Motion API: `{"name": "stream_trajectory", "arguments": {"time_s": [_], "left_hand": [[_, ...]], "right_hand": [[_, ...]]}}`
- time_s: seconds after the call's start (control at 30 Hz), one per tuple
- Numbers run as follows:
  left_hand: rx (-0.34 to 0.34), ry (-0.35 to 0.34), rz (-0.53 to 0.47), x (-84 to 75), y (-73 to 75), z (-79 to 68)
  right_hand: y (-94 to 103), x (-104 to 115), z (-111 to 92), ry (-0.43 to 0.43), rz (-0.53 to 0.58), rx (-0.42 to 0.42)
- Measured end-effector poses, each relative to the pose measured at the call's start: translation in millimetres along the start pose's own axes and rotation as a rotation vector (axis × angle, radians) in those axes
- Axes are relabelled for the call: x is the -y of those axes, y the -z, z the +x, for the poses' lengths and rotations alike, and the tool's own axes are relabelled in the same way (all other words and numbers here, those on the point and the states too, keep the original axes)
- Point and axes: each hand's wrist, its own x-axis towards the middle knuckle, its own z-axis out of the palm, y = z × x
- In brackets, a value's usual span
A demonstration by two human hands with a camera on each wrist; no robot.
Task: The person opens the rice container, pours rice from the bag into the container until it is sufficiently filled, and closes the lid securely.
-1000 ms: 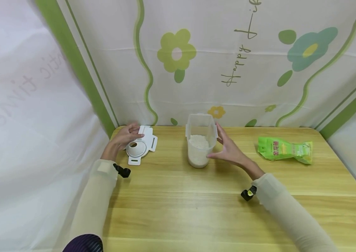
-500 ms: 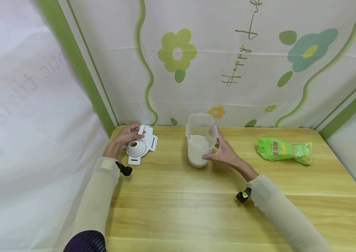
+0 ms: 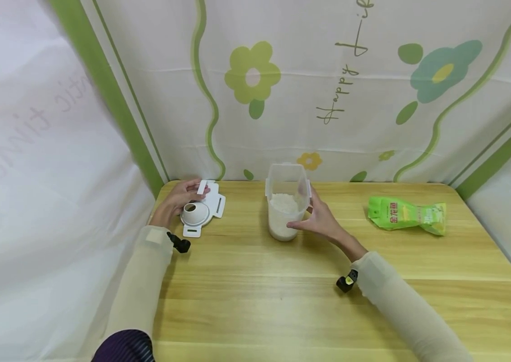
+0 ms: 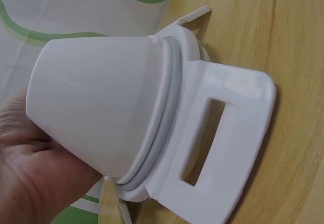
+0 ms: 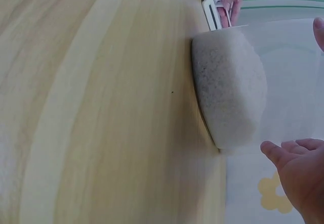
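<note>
At the middle of the far table edge, a clear plastic container point(image 3: 288, 177) stands upright, partly filled with white rice point(image 3: 284, 203). My right hand point(image 3: 325, 220) grips its right side, thumb in front and fingers behind. In the right wrist view the rice point(image 5: 228, 90) fills the container's lower part. To the left, my left hand point(image 3: 182, 194) holds the white lid point(image 3: 214, 203) at its far side, with the thumb over a flap. The lid's cone-shaped spout point(image 4: 96, 100) faces up, and a slotted side flap point(image 4: 233, 118) sticks out. The left fingertips are mostly hidden behind the lid.
A green printed bag point(image 3: 402, 215) lies on the right side of the wooden table point(image 3: 255, 306). White curtains point(image 3: 291, 100) with flower prints hang directly behind the far edge and along the left side.
My right hand has closed in around the container, its thumb sliding left across the front. The left fingers have moved slightly right onto the lid. The container and bag stay put.
</note>
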Motion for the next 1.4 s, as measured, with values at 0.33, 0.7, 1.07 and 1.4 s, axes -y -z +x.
{"name": "stream_trajectory", "arguments": {"time_s": [0.33,0.7,1.07,1.4], "left_hand": [[-0.016,0.025,-0.035,0.7,1.0,-2.0],[-0.05,0.003,-0.053,5.3,-4.9,-5.2],[-0.063,-0.04,-0.052,0.8,-11.0,-8.7],[-0.081,-0.056,-0.005,-20.8,-19.0,-15.3]], "right_hand": [[-2.1,0,2,-0.017,0.017,0.007],[-2.2,1,0,-0.039,-0.035,0.007],[-2.2,-1,-1,-0.035,-0.017,-0.004],[-1.1,-1,-2,-0.061,-0.022,-0.002]]}}
